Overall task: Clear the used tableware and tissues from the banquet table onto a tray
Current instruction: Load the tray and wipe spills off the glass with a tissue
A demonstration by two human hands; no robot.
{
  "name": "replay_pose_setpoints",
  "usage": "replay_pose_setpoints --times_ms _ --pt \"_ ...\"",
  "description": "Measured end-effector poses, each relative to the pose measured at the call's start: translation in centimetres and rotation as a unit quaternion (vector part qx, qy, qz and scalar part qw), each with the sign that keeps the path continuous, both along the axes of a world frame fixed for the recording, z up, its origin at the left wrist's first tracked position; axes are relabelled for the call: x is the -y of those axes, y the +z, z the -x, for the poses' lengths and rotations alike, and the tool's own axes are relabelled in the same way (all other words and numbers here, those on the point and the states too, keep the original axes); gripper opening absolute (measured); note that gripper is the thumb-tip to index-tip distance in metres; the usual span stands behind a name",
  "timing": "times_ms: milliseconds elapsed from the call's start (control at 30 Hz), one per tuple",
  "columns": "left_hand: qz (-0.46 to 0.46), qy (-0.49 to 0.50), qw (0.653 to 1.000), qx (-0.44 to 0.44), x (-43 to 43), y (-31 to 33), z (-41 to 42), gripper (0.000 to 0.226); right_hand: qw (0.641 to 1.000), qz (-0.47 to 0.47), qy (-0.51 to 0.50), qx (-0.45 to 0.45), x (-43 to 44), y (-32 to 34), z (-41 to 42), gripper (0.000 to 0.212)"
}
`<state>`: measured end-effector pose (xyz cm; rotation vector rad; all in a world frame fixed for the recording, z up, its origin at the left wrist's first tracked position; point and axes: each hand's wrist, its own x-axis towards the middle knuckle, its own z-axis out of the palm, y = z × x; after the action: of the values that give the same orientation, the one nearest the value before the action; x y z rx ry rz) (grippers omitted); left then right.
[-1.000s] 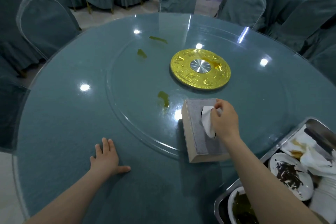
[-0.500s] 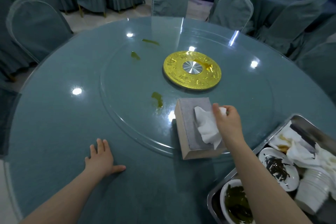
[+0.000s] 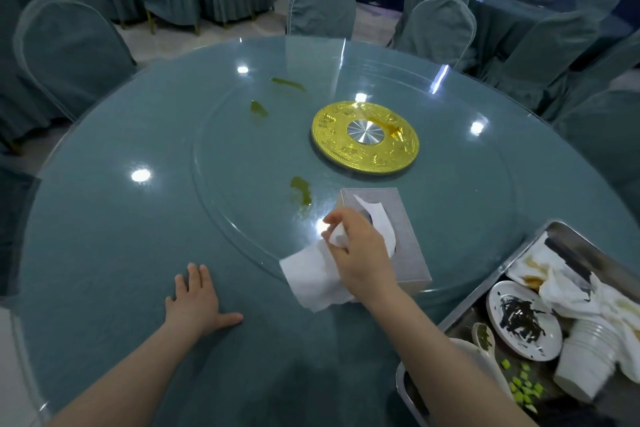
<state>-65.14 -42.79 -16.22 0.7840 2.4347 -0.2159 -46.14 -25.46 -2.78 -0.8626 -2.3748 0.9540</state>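
Banquet table (image 3: 104,253) is topped by a glass turntable (image 3: 242,149); tray (image 3: 568,239) at the right edge is loaded with dishes, cups and soiled tissues. Tissue box (image 3: 408,253) sits near the turntable rim. Fresh tissue (image 3: 311,277) is pinched in the curled right hand (image 3: 360,253) (another sheet pokes from the slot); left hand (image 3: 194,302) is laid flat on the table, holding nothing. Risk: green smears (image 3: 300,189) get spread, not lifted, if the turntable is spun by wiping pressure.

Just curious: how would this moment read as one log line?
right hand grips tissue beside tissue box | left hand flat on table | tray loaded
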Motion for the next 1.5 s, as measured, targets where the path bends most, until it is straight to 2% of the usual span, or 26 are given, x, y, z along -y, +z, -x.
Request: replay_pose_setpoints --times_ms 100,300,400,500,600,667,700,767,833,867,967,1000,1033,1067,1167,1267,1333,1400,1433,1500 --pt "-0.008 -0.002 1.0 -0.008 0.2 0.0 0.0 0.133 0.996 0.045 -0.036 0.071 0.0 -2.8 1.5 0.02" --pt "-0.001 -0.016 1.0 -0.014 0.4 -0.2 0.2 0.133 0.983 0.15 -0.047 0.098 0.4 -6.9 5.3 0.054" --pt "0.022 -0.035 0.999 0.018 0.2 0.0 1.1 0.132 0.988 0.094 -0.08 0.095 -0.3 -8.1 7.0 0.063" --pt "0.041 -0.081 0.995 0.028 0.3 0.8 2.8 0.122 0.989 0.057 -0.088 0.102 -1.2 -10.1 8.0 0.052" --pt "0.037 -0.113 0.993 0.013 0.1 1.7 3.9 0.104 0.977 0.038 -0.055 0.202 -1.4 -12.6 7.0 0.032" --pt "0.028 -0.115 0.993 0.003 -0.1 2.0 4.0 0.09 0.961 -0.047 0.008 0.272 -1.3 -13.5 5.8 0.043" --pt "0.028 -0.114 0.993 0.0 -0.3 2.0 4.0 0.084 0.957 -0.068 0.019 0.281 -1.6 -13.9 5.4 0.042" --pt "0.034 -0.109 0.993 -0.008 -0.8 2.2 3.8 0.074 0.965 -0.081 -0.009 0.248 -1.6 -13.7 4.7 0.026" --pt "0.034 -0.099 0.994 -0.014 -1.4 2.5 3.7 0.061 0.965 -0.075 -0.063 0.241 -1.6 -13.0 4.2 0.023" --pt "0.03 -0.09 0.995 -0.016 -1.6 2.6 3.8 0.055 0.967 -0.052 -0.066 0.24 -1.7 -12.7 3.9 0.024" --pt "0.008 -0.047 0.999 -0.012 -2.4 2.8 4.0 0.046 0.962 -0.023 -0.082 0.258 -2.0 -12.7 2.3 0.05" --pt "-0.001 -0.038 0.999 -0.012 -2.6 2.8 4.1 0.046 0.964 0.03 -0.113 0.241 -2.1 -12.8 1.9 0.048" --pt "-0.015 -0.034 0.999 -0.013 -3.0 2.8 4.1 0.048 0.961 0.039 -0.132 0.24 -2.5 -12.6 1.4 0.044" --pt "-0.033 -0.034 0.999 -0.013 -3.4 2.6 4.1 0.053 0.956 0.042 -0.158 0.242 -2.8 -12.2 0.9 0.042" --pt "-0.111 -0.05 0.992 -0.02 -5.4 2.1 4.2 0.066 0.949 0.027 -0.157 0.272 -3.8 -12.5 -0.6 0.063" --pt "-0.184 -0.063 0.98 -0.035 -8.3 1.7 4.6 0.065 0.931 0.045 -0.211 0.295 -5.5 -12.3 -1.1 0.054" --pt "-0.196 -0.064 0.977 -0.043 -10.4 1.4 5.1 0.075 0.921 0.027 -0.231 0.313 -6.6 -12.2 -1.0 0.06" --pt "-0.19 -0.066 0.978 -0.056 -12.2 0.9 5.9 0.088 0.913 0.008 -0.237 0.333 -7.3 -12.3 -0.6 0.057" --pt "-0.182 -0.067 0.979 -0.062 -12.9 0.7 6.4 0.094 0.906 0.009 -0.247 0.345 -7.5 -12.4 -0.4 0.056" --pt "-0.158 -0.072 0.982 -0.071 -13.7 0.1 7.4 0.104 0.91 0.045 -0.256 0.323 -7.3 -12.8 0.5 0.067"
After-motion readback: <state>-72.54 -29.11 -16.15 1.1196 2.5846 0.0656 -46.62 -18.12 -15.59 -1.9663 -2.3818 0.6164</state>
